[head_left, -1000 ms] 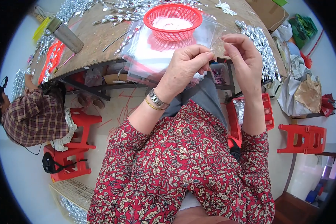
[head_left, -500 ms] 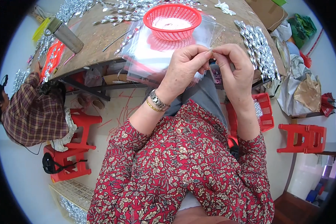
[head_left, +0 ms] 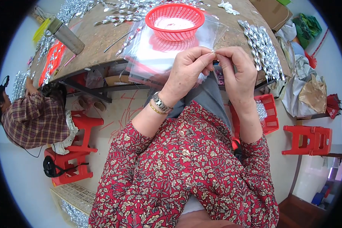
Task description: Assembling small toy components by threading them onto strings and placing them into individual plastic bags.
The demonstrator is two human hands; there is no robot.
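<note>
My left hand [head_left: 188, 70] and my right hand [head_left: 237, 70] meet fingertip to fingertip above the table's front edge. Both are closed in a pinch. Whatever they grip between the tips is too small to name; only a tiny pale bit shows there. Just beyond my left hand lies a stack of clear plastic sheets [head_left: 142, 62], partly hidden by it. On the stack stands a red plastic basket [head_left: 174, 36] with whitish contents. To the right of my right hand, twisted silver foil strips [head_left: 264, 51] lie in a bunch over the table edge.
More silver strips [head_left: 121, 19] lie at the back of the wooden table [head_left: 98, 41]. A metal flask [head_left: 68, 37] stands at the left. A co-worker in a checked shirt [head_left: 38, 117] sits at far left. Red stools [head_left: 307, 140] and a red crate [head_left: 269, 114] are on the floor.
My hands stay pinched together in almost the same place, my right hand shifting very slightly. At far left, the co-worker's arm has moved to the silver strips.
</note>
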